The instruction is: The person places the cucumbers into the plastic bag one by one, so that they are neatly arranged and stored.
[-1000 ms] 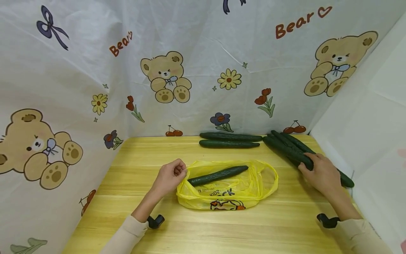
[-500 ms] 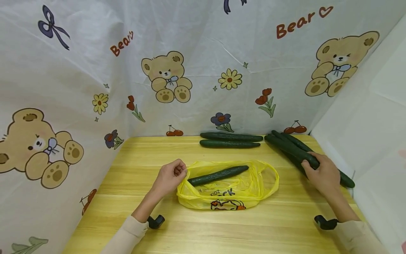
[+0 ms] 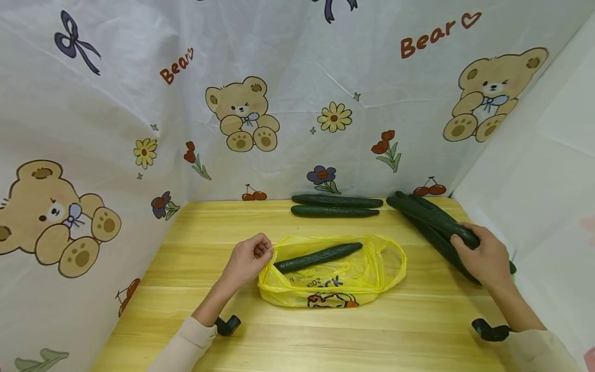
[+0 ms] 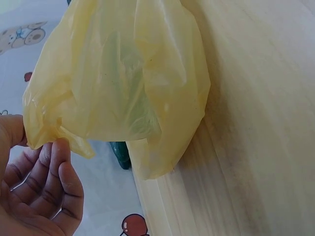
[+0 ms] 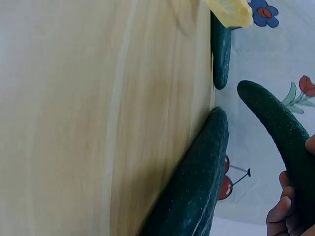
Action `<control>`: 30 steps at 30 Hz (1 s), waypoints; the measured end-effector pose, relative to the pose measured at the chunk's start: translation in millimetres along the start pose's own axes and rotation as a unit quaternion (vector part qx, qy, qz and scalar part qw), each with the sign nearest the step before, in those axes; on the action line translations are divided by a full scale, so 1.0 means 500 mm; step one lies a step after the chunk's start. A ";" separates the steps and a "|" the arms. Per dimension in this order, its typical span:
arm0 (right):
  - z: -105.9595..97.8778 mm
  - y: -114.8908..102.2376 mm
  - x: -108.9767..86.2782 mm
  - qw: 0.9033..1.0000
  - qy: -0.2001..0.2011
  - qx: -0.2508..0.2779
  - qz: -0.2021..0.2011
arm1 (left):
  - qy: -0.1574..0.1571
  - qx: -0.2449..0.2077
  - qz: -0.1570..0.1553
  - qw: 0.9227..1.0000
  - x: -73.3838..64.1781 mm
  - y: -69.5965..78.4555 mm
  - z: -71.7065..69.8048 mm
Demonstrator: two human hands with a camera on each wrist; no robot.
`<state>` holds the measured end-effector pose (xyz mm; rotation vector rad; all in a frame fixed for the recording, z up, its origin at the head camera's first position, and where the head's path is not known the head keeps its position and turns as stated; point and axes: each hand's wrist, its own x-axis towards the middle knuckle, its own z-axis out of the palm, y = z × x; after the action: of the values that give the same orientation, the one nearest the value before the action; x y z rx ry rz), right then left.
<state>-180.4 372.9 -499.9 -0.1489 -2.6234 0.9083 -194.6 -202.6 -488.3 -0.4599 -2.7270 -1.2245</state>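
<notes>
My left hand (image 3: 248, 258) pinches the left edge of a yellow plastic bag (image 3: 283, 297) on the table, thumb against fingers in the left wrist view. The bag's mouth is spread, and one dark green cucumber (image 3: 321, 257) lies slantwise inside. At the right, my right hand (image 3: 485, 256) grips the near end of another cucumber (image 3: 425, 214), fingers round it. In the right wrist view this held cucumber (image 5: 278, 120) shows apart from a cucumber (image 5: 189, 182) lying on the wood. Below the held one, the lying cucumbers (image 3: 439, 243) are partly hidden by it and my hand.
Two cucumbers, a rear one (image 3: 337, 200) and a front one (image 3: 334, 211), lie side by side along the table's back edge. A bear-printed sheet (image 3: 288, 170) rises behind the wooden table (image 3: 288, 341), and a white wall (image 3: 534, 181) borders it on the right.
My right hand has moved rightward, drawing the gripped cucumber with it and uncovering more of the one beneath. My left hand and the bag stay where they were.
</notes>
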 end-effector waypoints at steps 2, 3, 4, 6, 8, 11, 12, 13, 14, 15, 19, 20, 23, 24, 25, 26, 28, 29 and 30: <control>-0.003 -0.001 -0.007 1.000 -0.002 0.001 -0.007 | -0.001 0.000 -0.001 1.000 -0.001 -0.001 0.000; -0.005 -0.002 -0.011 1.000 -0.002 0.006 -0.010 | -0.002 0.000 0.000 1.000 -0.002 -0.001 0.000; -0.006 -0.003 -0.014 1.000 -0.004 0.009 -0.013 | -0.002 0.000 0.000 1.000 -0.002 -0.001 0.000; -0.009 -0.007 -0.020 1.000 -0.002 0.017 -0.017 | -0.002 0.000 0.002 1.000 -0.002 -0.002 0.000; -0.011 -0.011 -0.025 0.999 -0.001 0.024 -0.023 | -0.001 0.000 0.005 1.000 -0.001 -0.003 0.000; -0.015 -0.019 -0.030 0.999 -0.015 0.032 -0.023 | 0.000 0.001 0.006 1.000 0.000 -0.003 0.001; -0.016 -0.022 -0.032 0.999 -0.023 0.035 -0.023 | 0.000 0.000 0.006 1.000 0.000 -0.003 0.001; -0.017 -0.025 -0.033 0.998 -0.035 0.040 -0.024 | 0.000 0.000 0.006 1.000 0.000 -0.003 0.002; -0.018 -0.029 -0.034 0.998 -0.046 0.043 -0.024 | 0.000 0.000 0.005 1.000 0.000 -0.003 0.002; -0.019 -0.033 -0.035 0.997 -0.056 0.049 -0.026 | 0.000 0.000 0.005 1.000 0.000 -0.003 0.002; -0.016 -0.050 -0.038 0.993 -0.076 0.075 -0.050 | 0.002 -0.002 0.001 1.000 0.000 -0.002 0.002; -0.015 -0.055 -0.039 0.992 -0.076 0.081 -0.057 | 0.001 -0.001 0.001 1.000 0.001 -0.001 0.002; -0.013 -0.070 -0.038 0.990 -0.084 0.087 -0.075 | -0.004 0.004 0.005 1.000 0.003 0.002 0.002; -0.012 -0.076 -0.038 0.989 -0.089 0.088 -0.079 | -0.006 0.007 0.006 1.000 0.005 0.003 0.002; -0.010 -0.081 -0.038 0.988 -0.097 0.088 -0.083 | -0.008 0.009 0.008 1.000 0.006 0.003 0.002; -0.008 -0.087 -0.038 0.987 -0.106 0.087 -0.085 | -0.009 0.013 0.010 1.000 0.007 0.003 0.002; -0.003 -0.098 -0.040 0.984 -0.121 0.089 -0.091 | -0.011 0.015 0.012 1.000 0.009 0.004 0.002; 0.000 -0.103 -0.041 0.983 -0.130 0.091 -0.095 | -0.012 0.016 0.013 1.000 0.009 0.005 0.003; 0.004 -0.109 -0.043 0.981 -0.136 0.096 -0.100 | -0.011 0.016 0.012 1.000 0.010 0.004 0.003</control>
<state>-160.3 324.1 -474.3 0.3050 -2.7074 1.1725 -198.6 -199.0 -486.8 -0.5032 -2.7479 -1.1749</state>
